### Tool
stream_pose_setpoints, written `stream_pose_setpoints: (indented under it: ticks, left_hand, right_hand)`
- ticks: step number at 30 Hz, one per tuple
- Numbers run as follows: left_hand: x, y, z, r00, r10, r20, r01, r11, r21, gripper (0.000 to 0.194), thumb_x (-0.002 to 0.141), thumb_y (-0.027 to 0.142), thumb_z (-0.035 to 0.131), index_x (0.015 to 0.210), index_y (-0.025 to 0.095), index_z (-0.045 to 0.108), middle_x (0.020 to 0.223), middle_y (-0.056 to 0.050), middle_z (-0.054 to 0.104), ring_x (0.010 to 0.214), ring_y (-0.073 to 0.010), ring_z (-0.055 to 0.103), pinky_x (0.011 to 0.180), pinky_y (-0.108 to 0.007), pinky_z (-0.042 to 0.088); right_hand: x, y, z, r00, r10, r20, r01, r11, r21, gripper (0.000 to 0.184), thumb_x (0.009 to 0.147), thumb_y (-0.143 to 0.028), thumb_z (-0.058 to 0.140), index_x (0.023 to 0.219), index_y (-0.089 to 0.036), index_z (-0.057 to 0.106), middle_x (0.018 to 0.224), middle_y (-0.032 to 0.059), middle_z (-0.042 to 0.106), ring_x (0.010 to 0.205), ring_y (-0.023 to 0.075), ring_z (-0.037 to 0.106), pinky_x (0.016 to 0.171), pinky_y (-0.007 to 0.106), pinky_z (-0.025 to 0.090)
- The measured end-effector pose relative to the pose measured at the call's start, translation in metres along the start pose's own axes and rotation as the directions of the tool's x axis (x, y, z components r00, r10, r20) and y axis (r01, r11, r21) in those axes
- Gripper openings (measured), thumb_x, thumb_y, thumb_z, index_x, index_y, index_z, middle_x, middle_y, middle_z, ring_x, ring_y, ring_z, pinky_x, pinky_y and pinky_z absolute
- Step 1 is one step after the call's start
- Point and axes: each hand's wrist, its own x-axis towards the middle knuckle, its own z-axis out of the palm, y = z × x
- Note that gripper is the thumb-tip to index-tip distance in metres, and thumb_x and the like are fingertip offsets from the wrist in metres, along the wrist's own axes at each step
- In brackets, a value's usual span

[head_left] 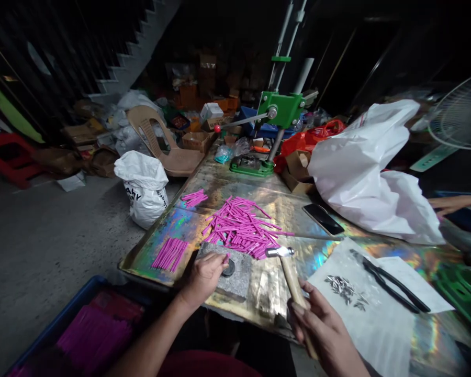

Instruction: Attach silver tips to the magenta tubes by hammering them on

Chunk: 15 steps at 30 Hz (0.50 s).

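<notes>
My left hand is closed in a pinch around a pink stick, most of which the fingers hide. It is over a grey stone block, beside a dark round disc on that block. My right hand grips the wooden handle of a small hammer, its metal head raised to the right of the block. Behind the block lies a loose heap of pink sticks. Left of it are a neat row of pink sticks and a smaller bunch.
Small pointed metal pieces and black-handled pliers lie on white sheeting at right. Behind stand a phone, a white plastic bag and a green press. A blue crate holds pink sticks at lower left. Another person's arm shows at far right.
</notes>
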Motion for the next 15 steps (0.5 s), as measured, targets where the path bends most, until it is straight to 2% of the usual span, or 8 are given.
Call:
stream_pose_setpoints:
  ticks: [2,4,5,7,8,10,13,15]
  left_hand:
    - [0.001,0.001,0.000,1.000,0.011,0.001,-0.011,1.000,0.025,0.021,0.081,0.013,0.042,0.064,0.016,0.055,0.060,-0.002,0.055,0.061,-0.0136,0.054,0.057,-0.023,0.042]
    - [0.001,0.003,0.000,1.000,0.013,0.010,-0.014,0.999,0.038,0.022,0.080,0.013,0.042,0.064,0.016,0.055,0.060,-0.002,0.056,0.060,-0.0133,0.054,0.057,-0.023,0.042]
    - [0.001,0.003,0.000,1.000,0.014,0.010,-0.014,0.999,0.042,0.022,0.080,0.012,0.042,0.064,0.016,0.056,0.060,-0.002,0.056,0.060,-0.0133,0.055,0.057,-0.022,0.042]
    - [0.000,0.004,0.000,1.000,0.014,0.002,-0.014,0.999,0.052,0.022,0.080,0.011,0.042,0.063,0.016,0.056,0.060,-0.003,0.056,0.059,-0.0133,0.055,0.056,-0.022,0.042]
    - [0.000,0.005,0.000,1.000,0.014,-0.009,-0.013,0.998,0.060,0.022,0.079,0.011,0.042,0.062,0.016,0.056,0.059,-0.003,0.056,0.058,-0.0134,0.055,0.054,-0.022,0.041]
    - [0.000,0.006,0.000,1.000,0.017,-0.025,-0.015,0.997,0.079,0.023,0.079,0.010,0.042,0.062,0.016,0.057,0.058,-0.002,0.055,0.056,-0.0132,0.054,0.052,-0.022,0.040]
    - [0.000,0.007,0.000,0.999,0.026,-0.021,-0.024,0.996,0.081,0.023,0.079,0.009,0.041,0.063,0.016,0.057,0.058,-0.002,0.056,0.056,-0.0122,0.053,0.053,-0.021,0.040]
    - [0.000,0.008,-0.001,1.000,0.022,-0.014,-0.021,0.997,0.071,0.023,0.079,0.009,0.041,0.063,0.017,0.057,0.059,-0.002,0.056,0.057,-0.0119,0.053,0.053,-0.021,0.041]
  right_hand:
    - [-0.004,-0.008,0.007,0.998,-0.057,-0.007,0.056,0.993,-0.105,0.058,0.074,-0.043,0.056,0.124,-0.025,0.035,0.055,-0.0061,0.055,0.037,0.0089,0.047,0.034,0.017,0.031]
    - [-0.006,-0.019,0.012,0.986,-0.166,0.014,0.161,0.936,-0.314,0.055,0.074,-0.041,0.056,0.124,-0.024,0.042,0.070,0.0010,0.065,0.050,0.0126,0.058,0.041,0.020,0.043]
    - [-0.006,-0.025,0.014,0.966,-0.252,0.053,0.250,0.871,-0.422,0.050,0.074,-0.038,0.056,0.121,-0.023,0.048,0.082,0.0043,0.067,0.063,0.0153,0.062,0.051,0.023,0.049]
    - [-0.005,-0.039,0.019,0.896,-0.410,0.173,0.429,0.696,-0.576,0.042,0.073,-0.032,0.057,0.115,-0.024,0.056,0.102,0.0056,0.066,0.087,0.0196,0.062,0.071,0.027,0.050]
    - [-0.005,-0.047,0.021,0.861,-0.452,0.234,0.491,0.615,-0.618,0.041,0.074,-0.030,0.056,0.115,-0.024,0.056,0.104,0.0048,0.065,0.092,0.0200,0.061,0.076,0.027,0.049]
    - [-0.005,-0.062,0.026,0.820,-0.459,0.341,0.557,0.504,-0.660,0.040,0.076,-0.028,0.052,0.117,-0.025,0.054,0.096,0.0038,0.069,0.089,0.0195,0.063,0.073,0.026,0.050]
    - [-0.012,-0.085,0.028,0.809,-0.455,0.371,0.571,0.461,-0.680,0.040,0.074,-0.030,0.054,0.114,-0.028,0.056,0.091,0.0031,0.070,0.084,0.0202,0.065,0.068,0.026,0.052]
    - [-0.019,-0.096,0.029,0.819,-0.512,0.257,0.532,0.510,-0.676,0.041,0.067,-0.034,0.061,0.107,-0.031,0.060,0.096,0.0023,0.069,0.088,0.0224,0.063,0.071,0.028,0.052]
